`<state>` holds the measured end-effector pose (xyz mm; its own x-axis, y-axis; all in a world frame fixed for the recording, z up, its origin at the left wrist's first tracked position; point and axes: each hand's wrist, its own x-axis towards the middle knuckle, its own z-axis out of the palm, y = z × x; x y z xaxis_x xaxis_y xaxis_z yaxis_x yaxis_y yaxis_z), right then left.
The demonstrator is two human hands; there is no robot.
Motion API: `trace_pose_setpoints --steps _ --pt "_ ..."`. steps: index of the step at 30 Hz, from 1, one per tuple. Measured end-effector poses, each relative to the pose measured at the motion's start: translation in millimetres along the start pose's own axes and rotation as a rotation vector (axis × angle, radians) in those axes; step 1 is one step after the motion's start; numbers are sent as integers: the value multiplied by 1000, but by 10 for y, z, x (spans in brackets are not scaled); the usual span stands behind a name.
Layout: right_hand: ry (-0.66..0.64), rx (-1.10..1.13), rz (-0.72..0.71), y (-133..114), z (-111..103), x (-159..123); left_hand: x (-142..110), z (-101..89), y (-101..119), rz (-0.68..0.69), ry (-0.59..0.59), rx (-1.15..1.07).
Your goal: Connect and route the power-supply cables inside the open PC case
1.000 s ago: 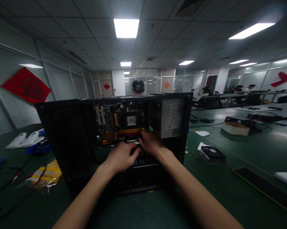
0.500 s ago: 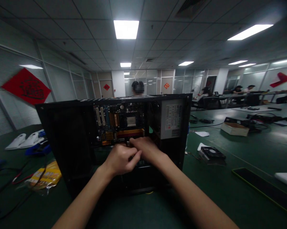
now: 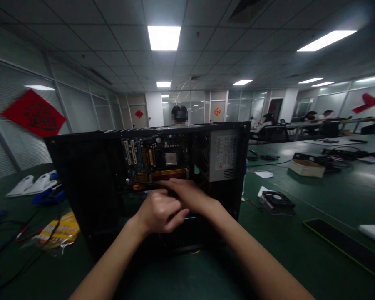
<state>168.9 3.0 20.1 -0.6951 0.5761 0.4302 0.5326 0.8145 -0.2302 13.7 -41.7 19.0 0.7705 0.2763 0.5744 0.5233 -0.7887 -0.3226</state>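
The hands hide much of what they work at: the left hand [image 3: 162, 210] is curled narrow, its fingers bent under and out of sight, and I cannot tell whether it holds anything; the right hand [image 3: 187, 192] reaches leftward behind it, fingers fairly straight and close together at the lower edge of the motherboard [image 3: 157, 154], its grip likewise impossible to tell; the dark computer case [image 3: 81, 175] stands upright on the bench [image 3: 187, 271], open side towards the person, its lower interior too dark to make out; the bench's near edge is cut off below; inside the case, the motherboard sits at upper middle, with a grey power supply [image 3: 225, 156] and its label too blurred to read on the right; towards the bench's left edge lies a clear plastic bag with a yellow packet [image 3: 60, 229], contents unclear; right of the case, a dark fan [image 3: 277, 202] lies near it; farther towards the far edge sits a pale cardboard box [image 3: 306, 167], its inside hard to see; a white object [image 3: 373, 233] is cut off at the right.
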Motion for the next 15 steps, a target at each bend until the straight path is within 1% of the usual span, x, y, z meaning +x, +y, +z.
trace_pose_setpoints --steps 2,4,6,7,8,9,12,13,14,15 --pt "-6 41 -42 23 27 -4 3 12 19 60 -17 44" --pt "-3 38 -64 43 40 -6 2 20 34 85 -29 62" --pt "19 -35 -51 52 35 -2 -2 18 36 56 -20 33" --pt "38 -84 -43 51 27 2 -4 11 29 12 6 0" --pt "70 -130 -36 49 17 8 -6 1 15 -64 58 -45" --pt "113 -165 -29 45 8 14 -6 -10 -7 -179 135 -96" --pt "226 -201 1 32 -10 31 0 -35 -118 -635 446 -230" --pt "247 -202 18 30 -13 34 4 -36 -164 -759 522 -254" --pt "260 -203 36 29 -15 35 8 -30 -209 -838 551 -271" --pt "269 -205 51 28 -18 35 12 -20 -249 -891 553 -284"
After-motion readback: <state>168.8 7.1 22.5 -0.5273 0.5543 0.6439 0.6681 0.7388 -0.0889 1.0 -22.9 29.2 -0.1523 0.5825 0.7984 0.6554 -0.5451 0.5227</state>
